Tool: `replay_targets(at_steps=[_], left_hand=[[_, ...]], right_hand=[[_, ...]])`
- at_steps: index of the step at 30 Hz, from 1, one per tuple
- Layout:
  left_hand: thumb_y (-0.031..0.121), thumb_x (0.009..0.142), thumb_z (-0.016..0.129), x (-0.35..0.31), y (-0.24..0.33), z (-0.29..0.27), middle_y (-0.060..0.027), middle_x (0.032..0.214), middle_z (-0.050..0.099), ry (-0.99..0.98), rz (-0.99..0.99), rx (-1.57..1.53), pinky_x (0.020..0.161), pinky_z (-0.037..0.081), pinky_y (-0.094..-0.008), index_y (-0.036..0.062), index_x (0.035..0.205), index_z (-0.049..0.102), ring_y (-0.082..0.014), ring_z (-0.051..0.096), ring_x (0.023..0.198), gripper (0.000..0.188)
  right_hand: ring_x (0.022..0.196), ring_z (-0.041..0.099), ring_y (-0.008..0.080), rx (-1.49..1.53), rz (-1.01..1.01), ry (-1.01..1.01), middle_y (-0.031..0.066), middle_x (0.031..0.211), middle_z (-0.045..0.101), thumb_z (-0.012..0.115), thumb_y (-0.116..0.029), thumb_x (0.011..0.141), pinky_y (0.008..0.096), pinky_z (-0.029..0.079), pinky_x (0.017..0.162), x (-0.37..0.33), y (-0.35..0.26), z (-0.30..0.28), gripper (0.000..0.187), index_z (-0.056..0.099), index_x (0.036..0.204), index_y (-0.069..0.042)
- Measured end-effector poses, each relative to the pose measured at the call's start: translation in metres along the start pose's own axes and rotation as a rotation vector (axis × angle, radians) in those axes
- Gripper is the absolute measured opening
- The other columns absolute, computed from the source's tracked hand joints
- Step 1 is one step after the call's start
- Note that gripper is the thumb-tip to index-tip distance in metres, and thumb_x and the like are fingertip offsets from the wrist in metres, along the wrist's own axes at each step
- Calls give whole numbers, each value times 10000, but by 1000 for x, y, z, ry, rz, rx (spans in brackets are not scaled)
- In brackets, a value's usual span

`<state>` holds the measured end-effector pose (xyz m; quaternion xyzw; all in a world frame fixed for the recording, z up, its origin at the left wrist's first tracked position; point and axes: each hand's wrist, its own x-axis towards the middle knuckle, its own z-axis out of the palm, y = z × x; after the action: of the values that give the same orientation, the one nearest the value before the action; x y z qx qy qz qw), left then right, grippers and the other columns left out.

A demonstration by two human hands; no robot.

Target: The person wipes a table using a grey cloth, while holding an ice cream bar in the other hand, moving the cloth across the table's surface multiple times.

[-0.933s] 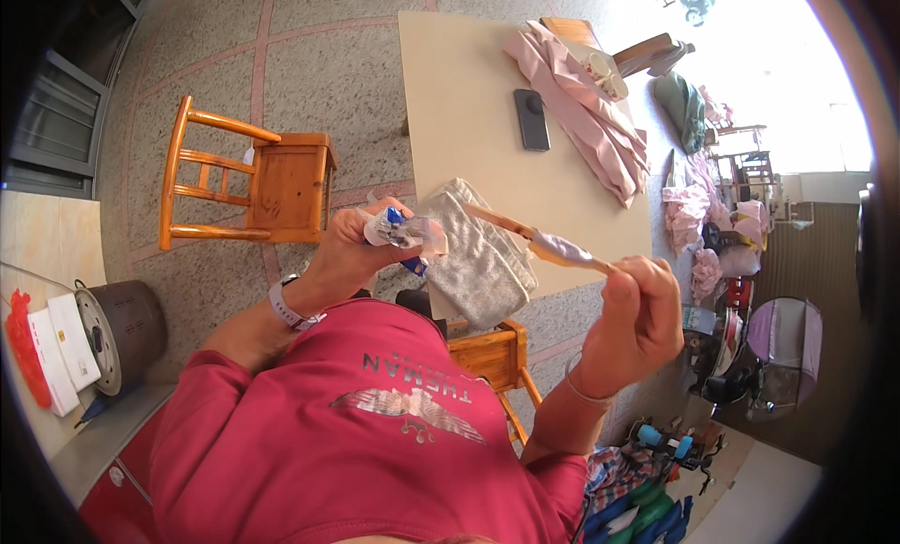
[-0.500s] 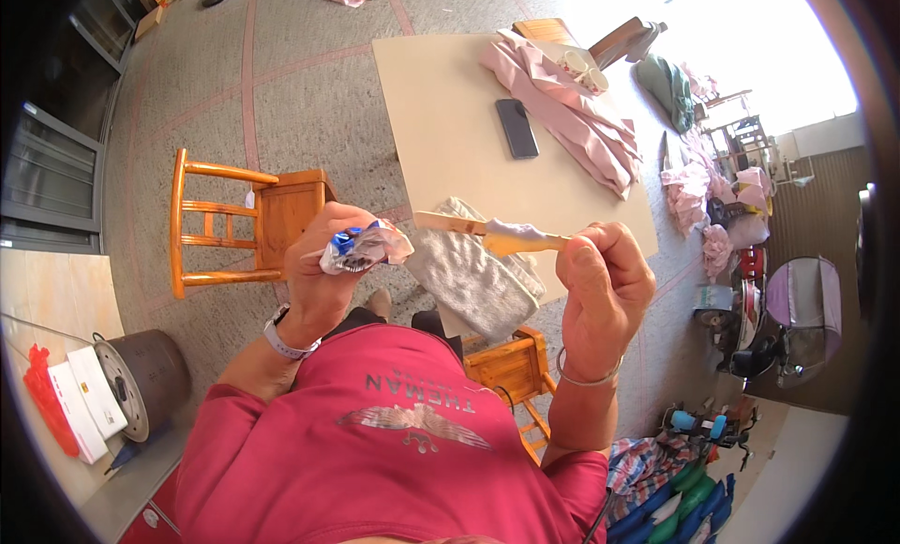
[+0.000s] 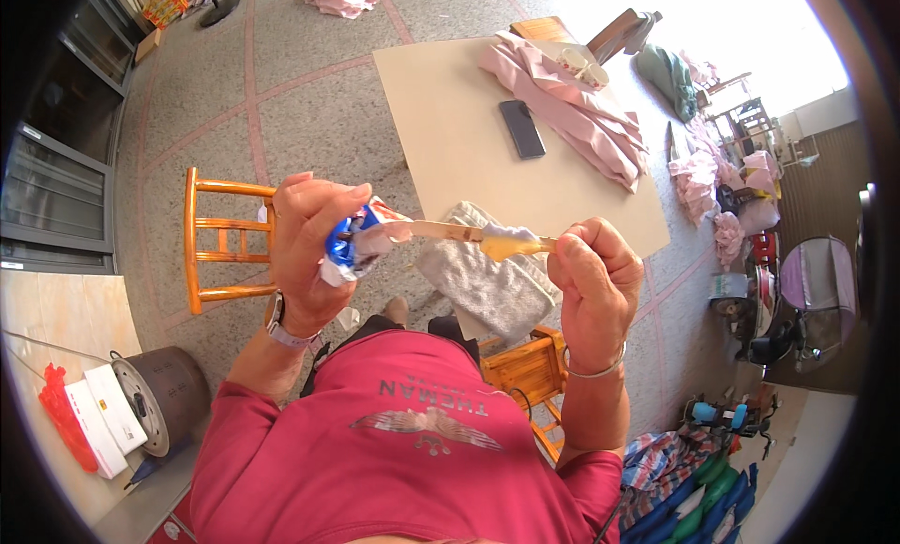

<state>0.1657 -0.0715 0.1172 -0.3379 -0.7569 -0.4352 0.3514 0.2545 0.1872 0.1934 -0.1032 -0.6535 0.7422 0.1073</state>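
Observation:
My left hand (image 3: 305,230) is closed round a crumpled plastic wrapper (image 3: 345,249), blue, white and red. Between the thumb and fingers of my right hand (image 3: 596,277) is pinched one end of a thin, flat, wooden-looking stick (image 3: 448,231). A yellow and whitish lump (image 3: 506,244) clings to the stick near its middle. The stick's other end reaches the wrapper's opening; whether its tip lies inside or only against it, I cannot tell. Both hands are raised in front of my red shirt. Below the stick, a grey towel (image 3: 492,286) lies over the table's near corner.
The pale table (image 3: 441,103) bears a black phone (image 3: 522,129), pink cloth (image 3: 572,113) and two cups (image 3: 581,68). Wooden chairs (image 3: 230,239) stand at the left and near side. A metal drum (image 3: 169,385) is at lower left; a scooter (image 3: 764,300) is at the right.
My left hand has turned and opened up somewhat round the wrapper, shifting a little left. The stick's free end, apart from the wrapper before, now meets it.

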Motion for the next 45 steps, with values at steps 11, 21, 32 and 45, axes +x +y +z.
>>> replay_targets(at_steps=[11,21,32,45], left_hand=[[225,789,816,-4,6,-11,24,1005,649,-109,148,192,1043,368,-453,139,1201,712,-173,610,940,433],[222,788,831,-6,6,-24,61,981,650,-175,225,228,1079,341,-478,192,1101,724,-148,630,952,332],[206,752,854,-16,-5,-26,95,965,655,-131,331,184,1112,318,-520,226,1082,726,-142,628,945,355],[186,748,856,1,6,-50,71,932,674,-161,114,27,1140,322,-499,200,997,731,-166,647,906,278]], right_hand=[[649,407,1,-117,19,-25,-69,714,521,649,-43,936,195,293,546,-1,9,18,126,635,825,16],[632,390,3,-139,126,-27,-80,683,497,668,-78,910,211,281,523,5,23,34,165,638,777,14],[526,314,11,-229,155,-19,-77,591,425,627,-103,915,226,211,481,11,30,47,179,610,760,-14],[645,405,7,-180,138,-108,-49,695,529,582,-163,1003,213,320,551,6,8,48,238,709,919,20]])
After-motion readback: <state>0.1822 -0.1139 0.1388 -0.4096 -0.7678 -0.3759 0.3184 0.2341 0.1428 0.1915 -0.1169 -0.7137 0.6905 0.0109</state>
